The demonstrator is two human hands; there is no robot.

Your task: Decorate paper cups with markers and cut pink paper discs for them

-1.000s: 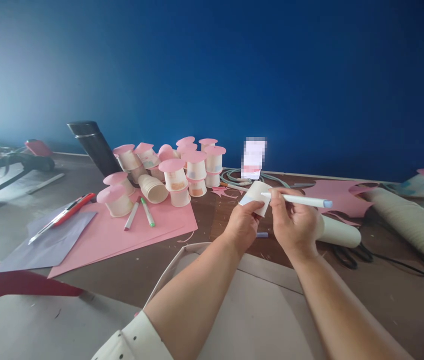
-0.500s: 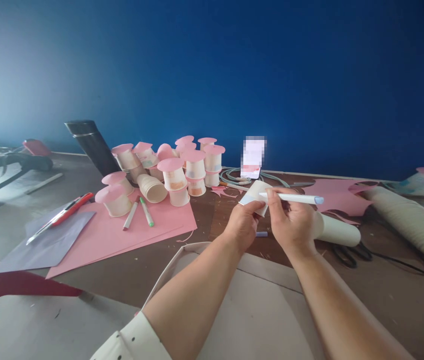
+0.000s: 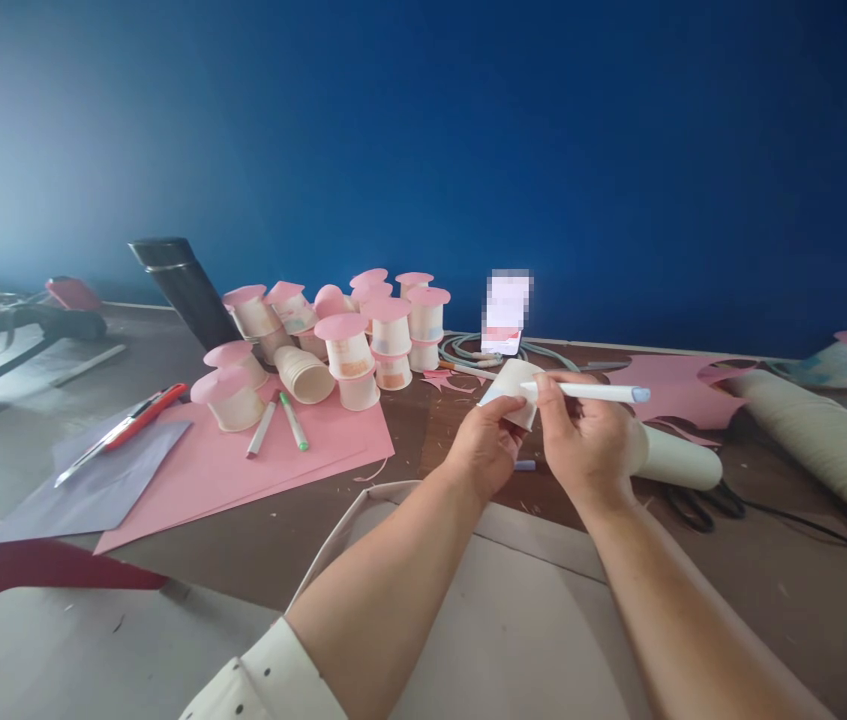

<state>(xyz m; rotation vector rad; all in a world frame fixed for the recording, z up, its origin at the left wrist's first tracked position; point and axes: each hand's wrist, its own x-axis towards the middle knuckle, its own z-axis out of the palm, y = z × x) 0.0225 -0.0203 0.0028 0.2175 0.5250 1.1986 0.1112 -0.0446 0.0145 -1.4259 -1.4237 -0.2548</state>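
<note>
A white paper cup [image 3: 511, 382] is gripped by my left hand [image 3: 489, 445], thumb across its side. My right hand [image 3: 586, 440] is closed round a white marker [image 3: 603, 393] with a pale blue end; the marker's tip meets or nearly meets the cup's side. Beneath the hands a small blue-violet cap [image 3: 525, 466] lies on the table. Left of the hands stand several paper cups with pink paper tops [image 3: 342, 328], some stacked in pairs. A green-capped marker [image 3: 293, 422] and a red-capped marker [image 3: 262, 428] rest on pink paper [image 3: 333, 445].
A red utility knife [image 3: 127, 425] lies on grey-violet paper [image 3: 123, 485] at left. Behind the cups leans a black flask [image 3: 187, 290]. A phone [image 3: 505, 315] stands against the blue wall. To the right are cut pink paper [image 3: 670, 385], stacked cups [image 3: 820, 440] and a black cord [image 3: 790, 515].
The cup in my left hand has tilted slightly and shifted a little to the right. My right hand keeps the marker at its side, barely moved.
</note>
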